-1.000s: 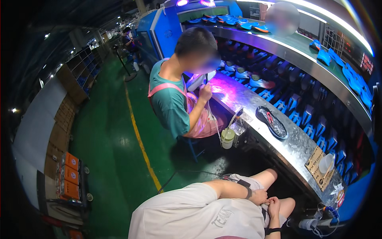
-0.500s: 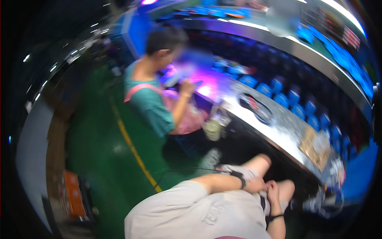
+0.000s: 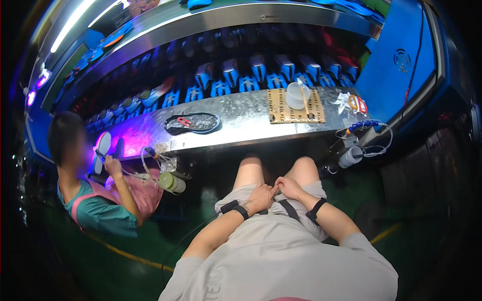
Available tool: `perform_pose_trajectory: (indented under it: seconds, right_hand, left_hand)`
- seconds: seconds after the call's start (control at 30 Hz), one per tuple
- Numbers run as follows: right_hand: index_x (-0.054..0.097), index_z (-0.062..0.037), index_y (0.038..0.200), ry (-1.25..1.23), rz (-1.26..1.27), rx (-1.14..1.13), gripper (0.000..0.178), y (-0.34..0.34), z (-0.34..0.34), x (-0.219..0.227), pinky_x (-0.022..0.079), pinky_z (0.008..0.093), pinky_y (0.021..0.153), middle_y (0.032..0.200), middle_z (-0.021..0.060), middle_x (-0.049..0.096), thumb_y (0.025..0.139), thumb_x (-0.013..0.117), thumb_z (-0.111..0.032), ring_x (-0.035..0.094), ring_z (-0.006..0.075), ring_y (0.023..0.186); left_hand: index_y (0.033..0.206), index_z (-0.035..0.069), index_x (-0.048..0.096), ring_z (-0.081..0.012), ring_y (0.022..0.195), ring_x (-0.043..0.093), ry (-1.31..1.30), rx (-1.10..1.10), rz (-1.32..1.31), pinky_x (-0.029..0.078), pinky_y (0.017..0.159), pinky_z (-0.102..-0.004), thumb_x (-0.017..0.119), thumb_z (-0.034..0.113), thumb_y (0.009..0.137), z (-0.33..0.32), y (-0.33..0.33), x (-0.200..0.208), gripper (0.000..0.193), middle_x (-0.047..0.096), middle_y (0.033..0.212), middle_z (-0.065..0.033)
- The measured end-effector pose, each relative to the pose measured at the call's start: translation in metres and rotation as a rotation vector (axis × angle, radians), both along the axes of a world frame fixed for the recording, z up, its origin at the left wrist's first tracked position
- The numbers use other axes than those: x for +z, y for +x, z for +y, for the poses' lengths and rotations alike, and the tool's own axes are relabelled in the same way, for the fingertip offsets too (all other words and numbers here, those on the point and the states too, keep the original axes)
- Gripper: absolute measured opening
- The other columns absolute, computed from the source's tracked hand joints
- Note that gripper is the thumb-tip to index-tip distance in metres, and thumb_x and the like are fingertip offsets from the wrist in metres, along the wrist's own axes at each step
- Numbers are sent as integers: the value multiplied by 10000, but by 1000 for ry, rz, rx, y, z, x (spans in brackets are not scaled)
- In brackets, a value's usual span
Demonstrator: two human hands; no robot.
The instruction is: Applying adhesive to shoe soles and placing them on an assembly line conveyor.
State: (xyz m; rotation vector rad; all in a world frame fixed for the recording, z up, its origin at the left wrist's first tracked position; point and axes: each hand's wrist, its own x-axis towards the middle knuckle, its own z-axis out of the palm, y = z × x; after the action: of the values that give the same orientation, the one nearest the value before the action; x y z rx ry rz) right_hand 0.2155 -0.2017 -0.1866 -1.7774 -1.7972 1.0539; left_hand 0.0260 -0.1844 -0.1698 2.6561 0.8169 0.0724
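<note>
Black shoe sole lies on the metal bench, ahead and left of your fingers; left hand and right hand meet over your shorts, fingertips touching; pinching, I can't tell.

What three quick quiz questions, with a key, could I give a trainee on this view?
1. On the bench, which lies nearer the co-worker: the black oval piece or the cardboard?
2. True or false: the cup stands on the cardboard.
3. Pick one. The wearer's left hand and right hand are:
A) on the bench
B) close together over the lap
C) held wide apart

Key: 1. The black oval piece. 2. True. 3. B.
</note>
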Motion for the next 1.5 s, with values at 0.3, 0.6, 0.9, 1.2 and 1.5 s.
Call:
perform_pose_trajectory:
  seconds: [0.3,0.6,0.9,1.2,1.5]
  right_hand:
    - [674,-47,973,-16,-8,14,192,-1,1,-1,517,431,816,930,182,695,885,517,-114,661,356,913]
    - [668,-50,958,-20,15,24,177,-1,0,2,516,429,787,915,193,692,889,519,-117,662,365,896]
    - [677,-32,930,-27,43,42,140,3,0,-14,519,346,735,853,128,701,892,555,-88,661,223,795]
    - [635,31,876,-21,193,53,123,9,4,-37,509,332,702,766,130,657,850,515,25,624,204,735]
    - [637,33,876,-12,213,28,137,14,5,-40,513,333,703,772,127,664,850,502,41,628,202,731]
  left_hand:
    - [1315,20,545,-263,930,646,37,-10,-2,449,853,-398,581,179,836,-3,-3,2,506,685,970,-77]
    - [1304,42,555,-265,936,638,29,-1,21,439,868,-405,605,170,812,-3,-2,-2,511,669,934,-77]
    - [1259,30,589,-321,976,646,-37,28,-27,485,874,-440,642,159,800,-4,-5,-10,479,694,983,-149]
    - [1116,109,626,-266,914,656,82,60,60,415,883,-412,531,257,894,-12,2,-30,283,687,895,-102]
    - [1422,126,457,-258,962,647,63,28,191,411,907,-418,461,266,938,-10,6,-26,503,680,966,-103]
